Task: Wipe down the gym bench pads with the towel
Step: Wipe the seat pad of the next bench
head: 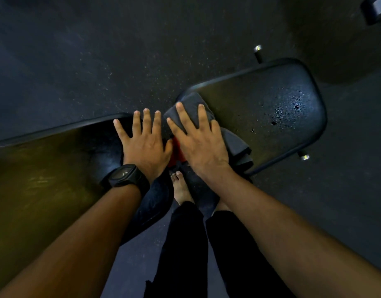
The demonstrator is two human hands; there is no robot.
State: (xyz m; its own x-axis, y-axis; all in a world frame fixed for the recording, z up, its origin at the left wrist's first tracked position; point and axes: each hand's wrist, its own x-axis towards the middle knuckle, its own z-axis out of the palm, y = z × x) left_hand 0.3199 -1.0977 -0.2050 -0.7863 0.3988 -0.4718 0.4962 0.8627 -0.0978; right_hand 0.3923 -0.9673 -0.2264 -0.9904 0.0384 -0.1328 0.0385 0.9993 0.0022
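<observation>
I see my left hand [145,143] spread flat, gripping nothing, on the end of the long black padded back pad [56,168], and beside it my right hand [201,143] pressing straight-fingered on the folded dark grey towel [236,145], which lies on the droplet-speckled black seat pad [271,100].

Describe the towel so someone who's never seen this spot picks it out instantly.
Find the smaller black bench pad on the right. At its left end, under the flat right hand, lies the towel. It is the only soft, folded grey cloth; the pad itself is smooth, shiny black.
</observation>
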